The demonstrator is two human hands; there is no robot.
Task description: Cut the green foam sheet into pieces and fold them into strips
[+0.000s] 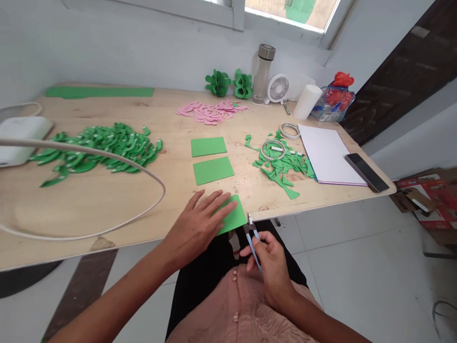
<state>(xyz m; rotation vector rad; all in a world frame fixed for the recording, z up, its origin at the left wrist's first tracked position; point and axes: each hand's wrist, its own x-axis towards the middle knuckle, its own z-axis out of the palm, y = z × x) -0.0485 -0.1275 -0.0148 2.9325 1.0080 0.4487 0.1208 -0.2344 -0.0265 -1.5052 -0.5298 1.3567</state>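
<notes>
My left hand (200,216) lies with fingers spread on a green paper rectangle (236,215) at the table's front edge. Part of this sheet sticks out past the edge, and part is hidden under the fingers. Just right of its corner, my right hand (269,259) holds what look like small scissors (254,245) with light blue handles and a metal tip pointing up. The tip is close to the paper's corner; I cannot tell whether they touch. Two more green rectangles, a nearer one (213,170) and a farther one (209,146), lie beyond my left hand.
Green scraps (285,166) with tape rolls lie right of centre. White paper (330,155) and a phone (366,172) are farther right. Green cut pieces (107,145) are heaped left, behind a looping white cable (143,169). Pink pieces (207,113), a bottle (263,74) and a fan (277,89) stand behind.
</notes>
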